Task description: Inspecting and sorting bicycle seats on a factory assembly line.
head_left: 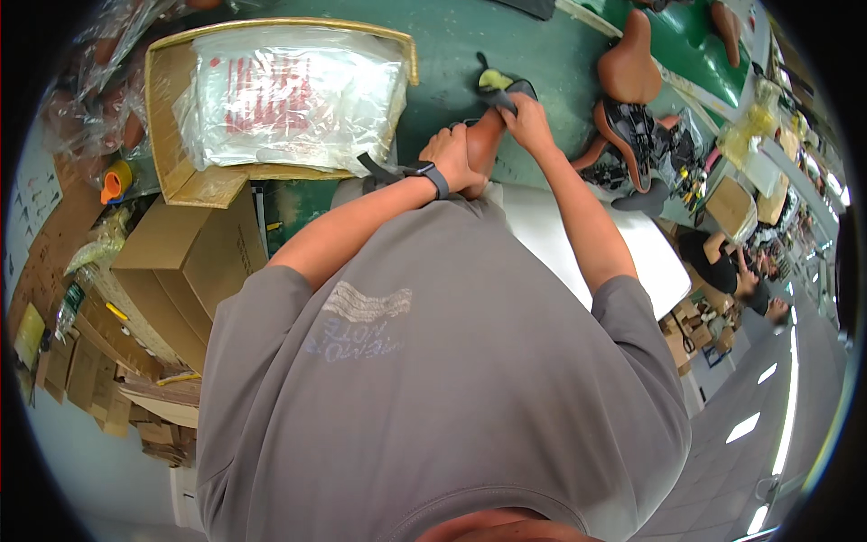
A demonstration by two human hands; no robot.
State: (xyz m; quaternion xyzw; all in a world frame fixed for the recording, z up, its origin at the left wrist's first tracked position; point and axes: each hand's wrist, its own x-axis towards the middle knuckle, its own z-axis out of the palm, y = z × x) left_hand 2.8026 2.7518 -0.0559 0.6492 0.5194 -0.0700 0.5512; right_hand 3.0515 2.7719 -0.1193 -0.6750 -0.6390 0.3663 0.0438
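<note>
A brown bicycle saddle (485, 140) is held upright on edge at the green bench, close to my body. My left hand (449, 155), with a dark watch at the wrist, is closed around its near, left side. At the saddle's far end my right hand (527, 124) has its fingers closed, with a dark grey piece at the fingertips. Touching that spot is a yellow-green, cloth-like thing (494, 81) with a dark loop. My fingers partly hide it, so its exact kind cannot be made out. The saddle's underside is mostly hidden.
A cardboard box (408, 54) of clear plastic bags (298, 95) stands left of my hands. To the right, another brown saddle (629, 59) lies beside several saddles with black undersides (623, 135). A tape roll (116, 182) and cartons (185, 262) are at left; people work far right.
</note>
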